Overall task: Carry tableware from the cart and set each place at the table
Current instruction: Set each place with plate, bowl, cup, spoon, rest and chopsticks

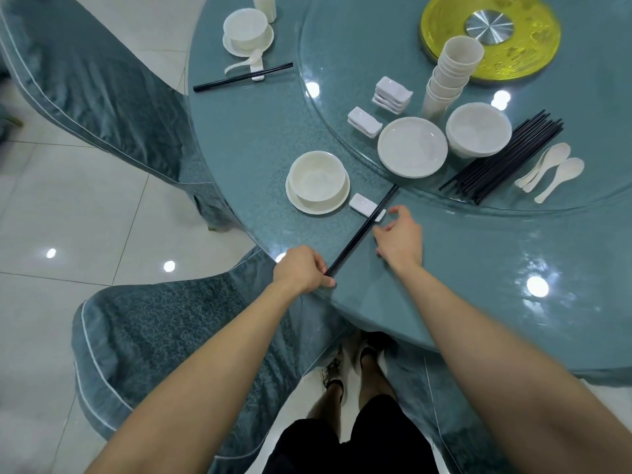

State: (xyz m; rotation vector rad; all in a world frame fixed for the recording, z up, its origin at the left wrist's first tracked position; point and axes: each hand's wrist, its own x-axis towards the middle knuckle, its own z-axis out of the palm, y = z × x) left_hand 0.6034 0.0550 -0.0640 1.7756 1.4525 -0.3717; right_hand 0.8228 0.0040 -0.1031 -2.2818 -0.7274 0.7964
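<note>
Pinching the near end of the chopsticks (359, 234), the left hand (301, 271) held them across the white rest (364, 204) beside the bowl (316, 183); the right hand (398, 239) hovered spread alongside. Gentle nudges should keep both tips level.

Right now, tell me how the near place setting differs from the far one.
The far setting has a spoon and a cup; the near setting has neither. The far chopsticks lie untouched; the left hand pinches one end of the near chopsticks. Both have a white bowl on a plate and black chopsticks across a rest.
</note>
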